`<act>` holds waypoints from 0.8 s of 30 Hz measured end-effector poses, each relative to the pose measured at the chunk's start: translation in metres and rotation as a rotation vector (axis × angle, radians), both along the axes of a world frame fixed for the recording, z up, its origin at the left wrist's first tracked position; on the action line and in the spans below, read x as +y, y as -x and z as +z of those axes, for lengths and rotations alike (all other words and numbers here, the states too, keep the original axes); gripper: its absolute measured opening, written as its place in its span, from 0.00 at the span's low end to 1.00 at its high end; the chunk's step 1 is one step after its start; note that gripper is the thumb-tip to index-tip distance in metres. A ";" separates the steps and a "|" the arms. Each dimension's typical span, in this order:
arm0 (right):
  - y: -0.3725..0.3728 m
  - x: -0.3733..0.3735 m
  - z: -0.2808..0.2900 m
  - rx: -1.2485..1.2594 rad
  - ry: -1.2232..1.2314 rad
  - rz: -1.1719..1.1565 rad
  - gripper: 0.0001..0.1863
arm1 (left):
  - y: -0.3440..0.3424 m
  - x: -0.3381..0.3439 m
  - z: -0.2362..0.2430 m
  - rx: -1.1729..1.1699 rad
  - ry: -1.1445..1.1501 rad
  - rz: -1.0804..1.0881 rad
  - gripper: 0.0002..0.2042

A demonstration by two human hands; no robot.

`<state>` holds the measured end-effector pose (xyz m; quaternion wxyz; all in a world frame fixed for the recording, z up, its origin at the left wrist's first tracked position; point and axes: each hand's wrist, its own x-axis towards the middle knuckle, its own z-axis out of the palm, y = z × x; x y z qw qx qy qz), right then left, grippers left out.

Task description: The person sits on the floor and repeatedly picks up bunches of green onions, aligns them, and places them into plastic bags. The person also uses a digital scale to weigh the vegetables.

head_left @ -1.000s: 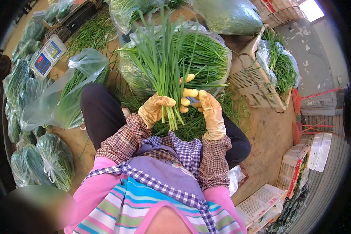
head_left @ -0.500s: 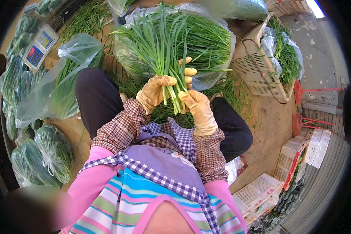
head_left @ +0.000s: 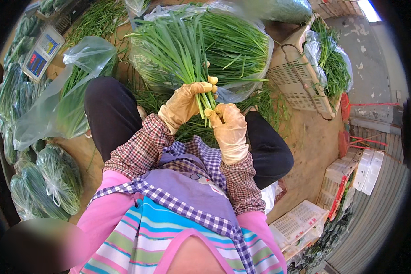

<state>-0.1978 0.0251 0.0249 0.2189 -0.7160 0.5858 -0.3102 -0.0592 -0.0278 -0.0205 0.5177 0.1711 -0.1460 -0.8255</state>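
Observation:
My left hand (head_left: 181, 106), in a pale yellow rubber glove, is wrapped round a bunch of garlic chives (head_left: 183, 55). The leaves fan up and away from me, and the pale stem ends point down toward my lap. My right hand (head_left: 229, 131), gloved alike, is closed with thumb and forefinger on the lower stem ends; its other fingers are curled. Just beyond the bunch lies a large heap of garlic chives (head_left: 242, 45) in an open clear plastic bag (head_left: 268, 59), partly hidden by the leaves I hold.
At left are a clear bag of chives (head_left: 71, 98), a digital scale (head_left: 43, 52) and several filled bags (head_left: 59, 176). A beige crate (head_left: 297, 75) of greens stands far right, near red-handled tools (head_left: 347, 107). White crates (head_left: 299, 223) sit lower right. Loose leaves (head_left: 96, 20) litter the floor.
The bunch has tilted a little left and looks thinner. My left hand has closed further round the stems, while my right hand has shifted slightly left at their ends.

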 end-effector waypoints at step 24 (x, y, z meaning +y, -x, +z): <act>0.065 -0.005 -0.033 0.442 -0.727 -0.301 0.11 | -0.004 0.000 0.013 -0.320 0.113 0.052 0.26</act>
